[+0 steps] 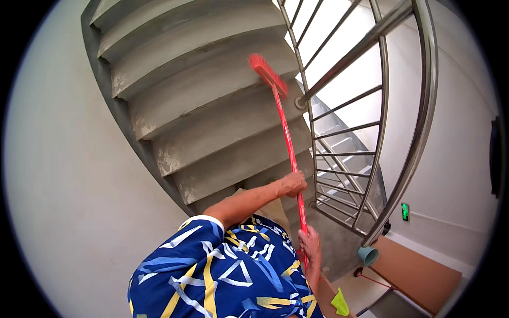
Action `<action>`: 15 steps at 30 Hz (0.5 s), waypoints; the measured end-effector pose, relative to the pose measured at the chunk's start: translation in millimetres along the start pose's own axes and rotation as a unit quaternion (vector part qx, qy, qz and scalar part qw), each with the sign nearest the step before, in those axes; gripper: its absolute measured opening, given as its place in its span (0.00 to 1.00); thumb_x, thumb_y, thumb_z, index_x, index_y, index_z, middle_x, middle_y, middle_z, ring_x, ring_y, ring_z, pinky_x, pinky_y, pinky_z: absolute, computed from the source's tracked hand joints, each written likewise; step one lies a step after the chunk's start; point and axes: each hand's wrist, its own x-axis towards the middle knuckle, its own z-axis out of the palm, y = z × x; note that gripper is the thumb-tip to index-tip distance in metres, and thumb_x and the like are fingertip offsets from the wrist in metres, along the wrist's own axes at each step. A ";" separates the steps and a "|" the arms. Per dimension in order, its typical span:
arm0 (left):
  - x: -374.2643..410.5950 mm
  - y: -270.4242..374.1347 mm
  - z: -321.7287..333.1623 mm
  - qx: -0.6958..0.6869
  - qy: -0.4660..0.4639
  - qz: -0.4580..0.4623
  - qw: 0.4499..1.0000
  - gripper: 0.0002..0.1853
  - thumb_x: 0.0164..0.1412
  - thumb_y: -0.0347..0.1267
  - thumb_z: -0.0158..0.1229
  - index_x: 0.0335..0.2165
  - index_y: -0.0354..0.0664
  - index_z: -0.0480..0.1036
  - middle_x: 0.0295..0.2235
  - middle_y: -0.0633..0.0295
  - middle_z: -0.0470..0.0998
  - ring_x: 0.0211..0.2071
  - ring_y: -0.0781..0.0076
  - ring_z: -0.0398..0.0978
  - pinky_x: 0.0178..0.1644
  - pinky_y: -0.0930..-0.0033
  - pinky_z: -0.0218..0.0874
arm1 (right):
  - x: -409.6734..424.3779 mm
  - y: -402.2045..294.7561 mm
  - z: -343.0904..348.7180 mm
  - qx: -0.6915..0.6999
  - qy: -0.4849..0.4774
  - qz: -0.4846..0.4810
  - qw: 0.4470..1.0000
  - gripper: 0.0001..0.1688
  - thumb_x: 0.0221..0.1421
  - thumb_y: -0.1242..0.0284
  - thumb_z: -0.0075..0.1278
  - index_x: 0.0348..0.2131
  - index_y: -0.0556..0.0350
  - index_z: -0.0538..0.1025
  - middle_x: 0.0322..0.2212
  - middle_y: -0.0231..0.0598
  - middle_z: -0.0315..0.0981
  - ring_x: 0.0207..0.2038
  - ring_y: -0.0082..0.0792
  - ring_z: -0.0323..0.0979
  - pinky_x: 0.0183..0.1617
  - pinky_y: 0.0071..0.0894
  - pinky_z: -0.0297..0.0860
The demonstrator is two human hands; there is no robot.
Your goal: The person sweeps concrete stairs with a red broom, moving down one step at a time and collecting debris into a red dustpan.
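A broom with a red bristle head (268, 74) and a long red patterned handle (287, 133) reaches up the grey concrete stairs (214, 93). Its head lies over the edge of a step near the metal railing and looks slightly blurred. My left hand (293, 184) is closed around the middle of the handle. Lower down, close to my body, my right hand (310, 240) grips the same handle near its end. My left arm crosses in front of my blue patterned shirt.
A stainless steel railing (383, 95) borders the stairs on the right, with more steps behind it. A plain wall (75, 159) stands on the left. At the lower right are a blue-green bucket (368, 255), a brown board (415, 270), a yellow-green cloth (339, 303) and a lit green sign (405, 212).
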 end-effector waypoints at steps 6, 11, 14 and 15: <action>7.0 -28.0 -4.1 0.003 0.071 0.009 0.997 0.05 0.32 0.32 0.66 0.16 0.46 0.78 0.20 0.59 0.78 0.30 0.60 0.76 0.46 0.63 0.62 | 24.4 -11.7 7.9 0.106 -0.043 0.009 0.993 0.12 0.63 0.67 0.51 0.30 0.52 0.66 0.17 0.25 0.61 0.14 0.15 0.57 0.15 0.19 0.58; 5.8 5.5 -21.7 0.005 0.079 0.030 0.996 0.07 0.33 0.31 0.64 0.18 0.44 0.76 0.24 0.60 0.76 0.34 0.61 0.72 0.48 0.63 0.61 | -2.3 -1.0 -1.8 0.142 -0.045 0.042 0.988 0.11 0.62 0.67 0.51 0.32 0.51 0.66 0.17 0.24 0.60 0.14 0.15 0.56 0.15 0.18 0.56; -1.8 21.2 -26.8 -0.014 0.147 0.008 0.989 0.07 0.38 0.29 0.61 0.22 0.41 0.74 0.30 0.57 0.73 0.39 0.60 0.70 0.48 0.64 0.62 | -4.5 -0.4 -6.9 0.157 -0.049 0.042 0.985 0.10 0.62 0.68 0.51 0.32 0.50 0.66 0.17 0.24 0.59 0.13 0.15 0.55 0.14 0.17 0.55; -1.9 24.2 -29.9 -0.031 0.175 -0.008 0.984 0.07 0.39 0.28 0.61 0.23 0.40 0.73 0.30 0.56 0.73 0.39 0.59 0.70 0.48 0.63 0.63 | 3.8 -0.2 -8.2 0.147 -0.045 0.031 0.988 0.10 0.62 0.68 0.51 0.32 0.50 0.65 0.17 0.24 0.59 0.13 0.15 0.55 0.14 0.17 0.55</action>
